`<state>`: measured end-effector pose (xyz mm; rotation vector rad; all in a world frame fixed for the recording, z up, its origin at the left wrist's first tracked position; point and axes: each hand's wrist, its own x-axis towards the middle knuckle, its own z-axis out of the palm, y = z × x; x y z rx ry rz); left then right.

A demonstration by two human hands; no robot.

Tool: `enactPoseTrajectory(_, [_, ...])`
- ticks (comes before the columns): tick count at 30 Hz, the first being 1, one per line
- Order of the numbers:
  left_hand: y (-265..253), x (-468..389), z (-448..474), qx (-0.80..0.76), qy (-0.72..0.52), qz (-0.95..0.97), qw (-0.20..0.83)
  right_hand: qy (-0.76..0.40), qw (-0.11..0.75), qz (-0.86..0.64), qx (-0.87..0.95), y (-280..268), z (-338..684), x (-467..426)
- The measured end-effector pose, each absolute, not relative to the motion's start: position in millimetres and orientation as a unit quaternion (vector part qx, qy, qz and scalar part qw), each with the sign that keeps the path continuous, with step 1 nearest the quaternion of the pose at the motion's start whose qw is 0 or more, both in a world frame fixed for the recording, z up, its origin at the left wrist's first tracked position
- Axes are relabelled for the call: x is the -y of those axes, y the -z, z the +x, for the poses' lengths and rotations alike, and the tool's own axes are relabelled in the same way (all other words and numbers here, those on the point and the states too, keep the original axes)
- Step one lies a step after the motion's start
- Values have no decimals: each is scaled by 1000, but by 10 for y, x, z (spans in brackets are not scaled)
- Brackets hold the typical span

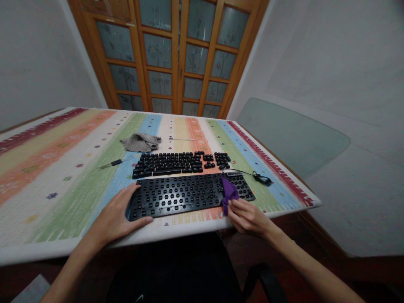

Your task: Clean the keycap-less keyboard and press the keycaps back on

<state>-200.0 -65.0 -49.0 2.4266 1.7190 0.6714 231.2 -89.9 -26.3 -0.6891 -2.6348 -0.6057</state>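
A black keyboard base (176, 194) with its keycaps off lies near the table's front edge, rows of bare key posts showing. My left hand (116, 212) grips its left end, thumb along the front edge and fingers at the back corner. Pinched in my right hand (248, 216) is a purple cloth (230, 193), which rests on the base towards its right side. Just behind the base, the loose black keycaps (170, 163) are laid out in keyboard order. The keyboard's cable (261, 178) is bundled at the right.
A crumpled grey cloth (142, 142) lies behind the keycaps. Left of them is a small tool with a black handle and wire ends (116, 162). A thin rod (183, 139) lies farther back. The striped tablecloth (75, 176) covers the table; a chair armrest (265, 280) is below.
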Motion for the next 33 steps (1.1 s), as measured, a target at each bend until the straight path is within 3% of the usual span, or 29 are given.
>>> enactPoseTrajectory(26, [500, 635, -2008, -551, -234, 800, 40, -16, 157, -349, 924, 20, 2426, 669])
enactPoseTrajectory(29, [498, 634, -2006, -554, -234, 798, 47, 9, 157, -383, 910, -59, 2593, 635])
enactPoseTrajectory(33, [493, 635, -2002, -559, -224, 797, 46, 108, 230, -467, 847, -155, 2803, 633])
